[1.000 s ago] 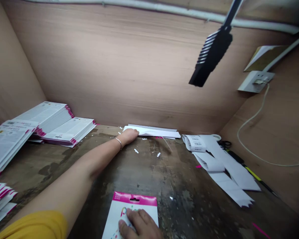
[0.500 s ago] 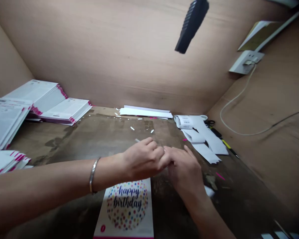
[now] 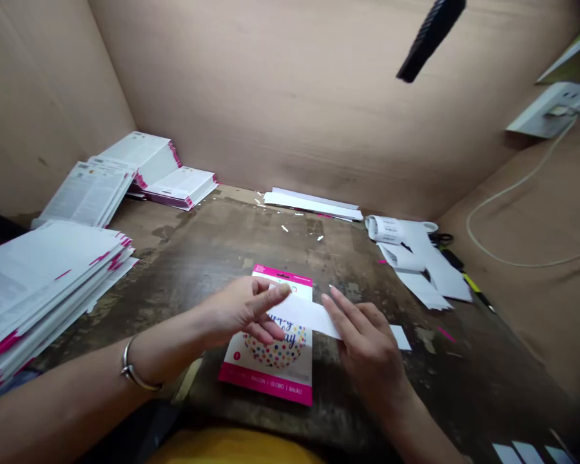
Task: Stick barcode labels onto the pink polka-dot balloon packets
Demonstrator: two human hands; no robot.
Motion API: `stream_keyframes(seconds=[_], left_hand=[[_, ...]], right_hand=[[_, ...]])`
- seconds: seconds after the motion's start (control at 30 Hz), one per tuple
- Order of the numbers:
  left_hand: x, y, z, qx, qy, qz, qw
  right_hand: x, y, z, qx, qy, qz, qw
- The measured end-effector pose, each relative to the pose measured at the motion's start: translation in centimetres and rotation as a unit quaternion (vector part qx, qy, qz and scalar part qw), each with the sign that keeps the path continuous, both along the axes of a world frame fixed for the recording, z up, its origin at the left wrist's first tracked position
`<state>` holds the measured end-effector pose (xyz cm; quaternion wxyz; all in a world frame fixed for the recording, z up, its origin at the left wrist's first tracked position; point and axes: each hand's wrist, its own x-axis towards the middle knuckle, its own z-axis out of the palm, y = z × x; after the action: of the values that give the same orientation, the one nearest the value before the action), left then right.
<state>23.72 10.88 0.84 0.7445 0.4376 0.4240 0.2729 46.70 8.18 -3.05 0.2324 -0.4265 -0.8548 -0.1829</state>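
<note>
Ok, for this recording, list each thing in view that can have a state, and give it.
Birthday packet: face up, partly covered.
White strip: held out, crossing in front of the packet.
Left grip: closed on the strip's left end.
Right grip: fingers at the strip's right end, thumb hidden.
Left-side stacks: piled, edges uneven.
Label strip: partly curled over.
Scissors: blades hidden, open or shut unclear.
Plug: in the socket.

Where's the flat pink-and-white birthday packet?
Head view, lower centre: the packet lies on the brown tabletop, beneath the white paper strip between the left hand and right hand.
</note>
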Motion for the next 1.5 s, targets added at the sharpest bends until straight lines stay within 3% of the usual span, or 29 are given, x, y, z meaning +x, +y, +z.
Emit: stream_keyframes(seconds=[0.1,0.2,0.37,0.43,0.53,0.6,0.63,0.7,0.77,0.83,0.93,1.17,1.5], left_hand=[[-0.2,-0.3,-0.9,0.007,0.070,0.024,0.997],[-0.3,-0.4,-1.8,0.021,0.106,0.077,0.991],[0.2,-0.7,-2.1,0.040,0.117,0.070,0.990],[0.3,-0.9,-2.1,0.081,0.109,0.060,0.989],[-0.5,-1.2,-2.3,0.190,0.146,0.073,0.968],[-1.8,-1.8,-2.9,0.328,0.239,0.092,0.909],[-2.4,-2.2,-3.3,0.412,0.291,0.081,0.860],[-3.4,-3.4,-4.4,0.560,0.368,0.008,0.742],[-3.8,-4.5,-5.7,0.640,0.401,-0.075,0.651],[-3.6,-5.4,-6.8,0.663,0.430,-0.103,0.605],[-3.1,-5.9,-7.9,0.672,0.459,-0.110,0.571],[-3.0,-6.1,-8.1,0.670,0.477,-0.125,0.554],[-3.2,-6.4,-8.1,0.638,0.484,-0.101,0.591]], right_hand=[[0.4,-0.3,-0.6,-0.029,-0.019,0.001,0.999],[1.0,0.0,-0.2,-0.121,-0.023,-0.007,0.992],[-0.5,1.6,2.2,-0.217,0.112,-0.008,0.970],[-2.4,2.0,2.6,-0.290,0.165,0.017,0.942],[-4.3,2.6,2.0,-0.412,0.264,0.034,0.871],[-4.4,3.1,1.2,-0.429,0.344,-0.005,0.835],[-4.1,3.3,0.8,-0.427,0.376,-0.028,0.822],[-3.6,3.6,0.3,-0.443,0.399,-0.057,0.801],[-3.5,3.8,0.1,-0.481,0.368,-0.055,0.794],[-4.1,3.8,0.1,-0.509,0.298,-0.041,0.806],[-5.3,3.8,-0.2,-0.499,0.209,-0.053,0.839],[-6.9,3.8,-0.9,-0.465,0.113,-0.078,0.874],[-7.9,3.8,-1.1,-0.459,0.061,-0.089,0.882]])
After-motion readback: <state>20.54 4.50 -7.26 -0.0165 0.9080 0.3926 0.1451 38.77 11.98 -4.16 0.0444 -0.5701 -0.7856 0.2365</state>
